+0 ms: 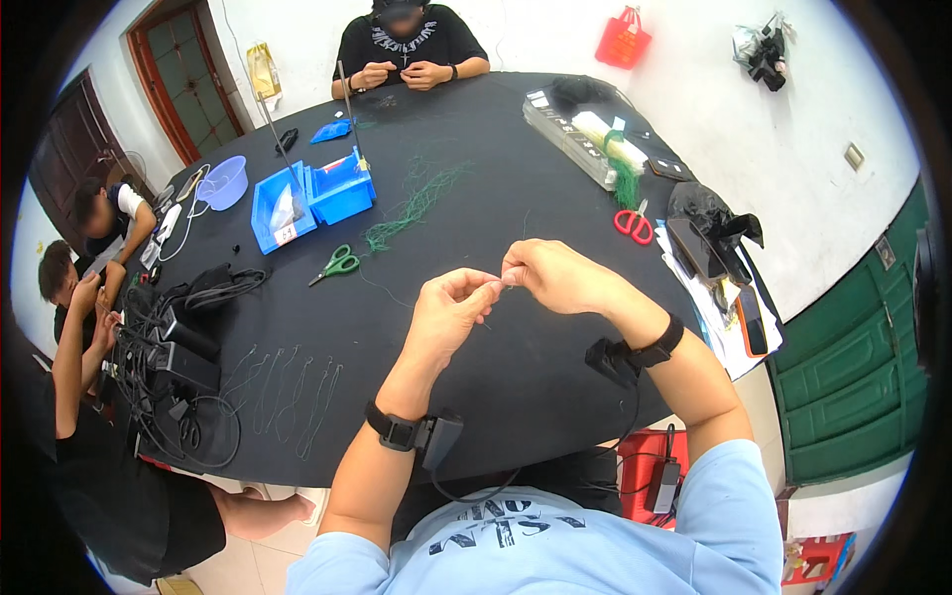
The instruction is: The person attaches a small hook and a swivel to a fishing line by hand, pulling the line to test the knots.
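Green wire (493, 287) runs left-right, pinched between left hand (448, 309) and right hand (555, 276).

Black table (516, 188), two blue bins (312, 193) at upper left, green scissors (337, 264) below them, red scissors (634, 224) at upper right, lilac bowl (224, 181) far left, red bag (623, 40) on the top wall.

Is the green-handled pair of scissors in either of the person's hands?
No: the green-handled scissors lie on the black table, apart from the left hand and right hand, which pinch a thin strand together.
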A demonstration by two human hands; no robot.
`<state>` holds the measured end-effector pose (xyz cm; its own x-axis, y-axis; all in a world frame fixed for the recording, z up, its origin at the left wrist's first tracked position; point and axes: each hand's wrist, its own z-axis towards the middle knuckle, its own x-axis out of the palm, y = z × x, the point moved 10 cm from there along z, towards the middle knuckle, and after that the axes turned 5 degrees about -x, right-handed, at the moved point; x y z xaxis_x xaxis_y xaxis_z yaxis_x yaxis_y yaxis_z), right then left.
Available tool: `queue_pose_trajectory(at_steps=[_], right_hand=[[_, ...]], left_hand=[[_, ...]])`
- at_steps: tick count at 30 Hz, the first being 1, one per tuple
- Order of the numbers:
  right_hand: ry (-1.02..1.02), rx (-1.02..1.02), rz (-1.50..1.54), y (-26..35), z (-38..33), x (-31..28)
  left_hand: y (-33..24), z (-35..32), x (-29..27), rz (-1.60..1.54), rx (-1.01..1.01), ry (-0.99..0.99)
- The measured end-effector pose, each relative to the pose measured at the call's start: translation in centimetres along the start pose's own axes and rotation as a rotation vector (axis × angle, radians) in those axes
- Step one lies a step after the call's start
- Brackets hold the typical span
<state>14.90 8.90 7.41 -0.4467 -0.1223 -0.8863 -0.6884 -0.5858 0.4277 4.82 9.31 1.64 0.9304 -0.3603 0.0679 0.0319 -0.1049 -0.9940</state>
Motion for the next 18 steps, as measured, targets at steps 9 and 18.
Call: queue_pose_trajectory(at_steps=[9, 18], right_hand=[[-0.055, 0.246, 0.44, -2.3, -1.0, 1.5], [0.006, 0.087, 0.239, -2.4, -0.7, 0.9]], left_hand=[[1.2, -0.1, -1.1, -0.102, -0.036, -0.095], [1.6, 0.0, -0.7, 0.016, 0.008, -0.03]])
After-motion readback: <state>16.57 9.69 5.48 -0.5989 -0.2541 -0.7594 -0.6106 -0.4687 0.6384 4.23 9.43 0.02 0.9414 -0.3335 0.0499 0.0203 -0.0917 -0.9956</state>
